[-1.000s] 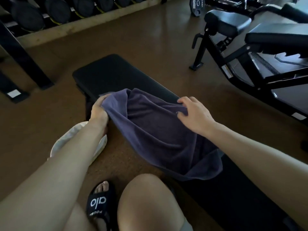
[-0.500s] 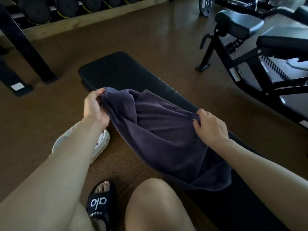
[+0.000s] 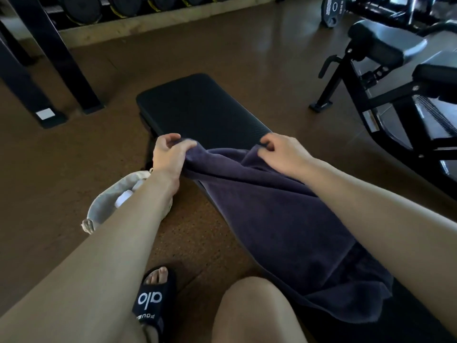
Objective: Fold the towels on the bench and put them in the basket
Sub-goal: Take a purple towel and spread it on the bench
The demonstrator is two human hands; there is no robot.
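We've got the dark purple towel [image 3: 284, 219] laid lengthwise along the black bench [image 3: 205, 110], and we're holding its far edge with both hands. Our left hand [image 3: 170, 154] has its thumb and fingers curled around the left corner, pinching the cloth, and our right hand [image 3: 279, 152] is doing the same at the right corner, fingers bent over a bunched bit of fabric. The edge between the two hands sags a little and is wrinkled, so it's not flat yet. The near end of the towel drapes off the bench edge close to our knee [image 3: 257, 310] in a rumpled heap. The far half of the bench pad is bare. The pale fabric basket [image 3: 108, 204] sits on the brown floor [image 3: 49, 181] just left of the bench, partly hidden under our left forearm, with something white inside that we can't make out. Our foot in a black slide [image 3: 153, 298] is down on the floor below it. Another bench frame [image 3: 385, 78] stands off to the right, and a dumbbell rack [image 3: 123, 6] runs along the back.
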